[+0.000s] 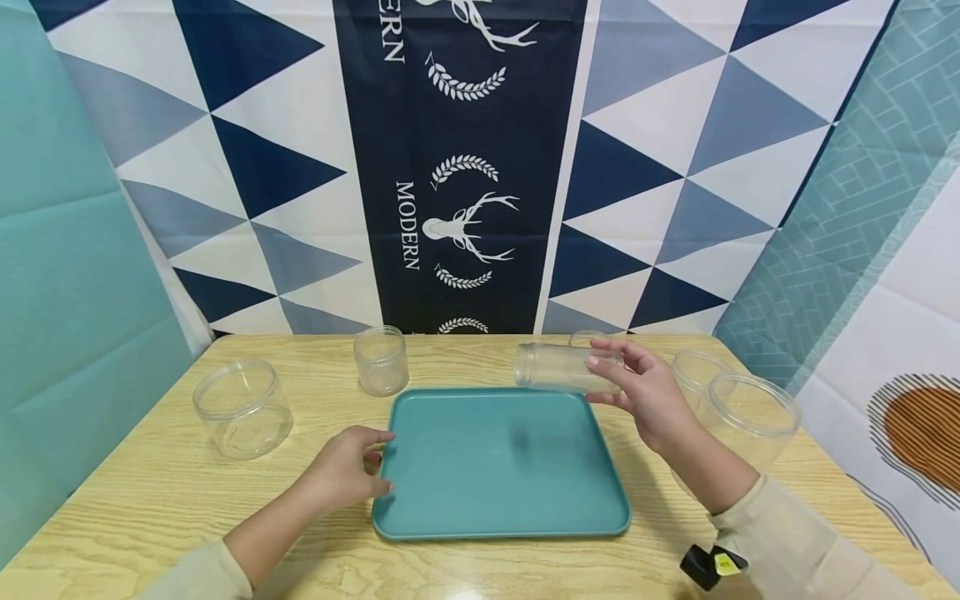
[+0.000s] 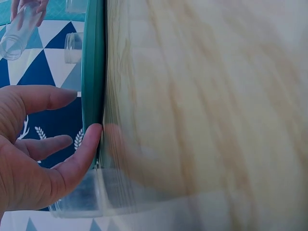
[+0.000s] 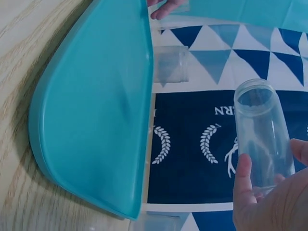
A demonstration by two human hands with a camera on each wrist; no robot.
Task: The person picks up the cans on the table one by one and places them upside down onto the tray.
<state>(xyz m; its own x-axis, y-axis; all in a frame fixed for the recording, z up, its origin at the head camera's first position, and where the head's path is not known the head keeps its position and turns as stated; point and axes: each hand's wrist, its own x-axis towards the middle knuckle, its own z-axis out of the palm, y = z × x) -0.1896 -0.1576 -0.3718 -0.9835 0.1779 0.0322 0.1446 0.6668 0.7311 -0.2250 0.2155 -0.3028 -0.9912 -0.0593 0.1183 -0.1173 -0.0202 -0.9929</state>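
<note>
In the head view, a clear plastic jar [image 1: 558, 367], long and without a lid, lies sideways in the air over the back right of the teal tray [image 1: 495, 467]. My right hand [image 1: 641, 387] grips it near its base, fingers and thumb around its wall. The right wrist view shows the jar's open mouth [image 3: 255, 94] pointing away from the palm. At the tray's left edge is my left hand [image 1: 341, 471], fingers parted. One fingertip [image 2: 94, 134] touches the tray's side close to the tabletop in the left wrist view, and nothing is gripped.
Around the tray on the wooden table stand more clear jars: a wide one [image 1: 243, 408] at left, a small one [image 1: 381, 362] at back left, and a large one [image 1: 750, 417] beside the right forearm. A patterned cloth [image 1: 465, 167] hangs behind.
</note>
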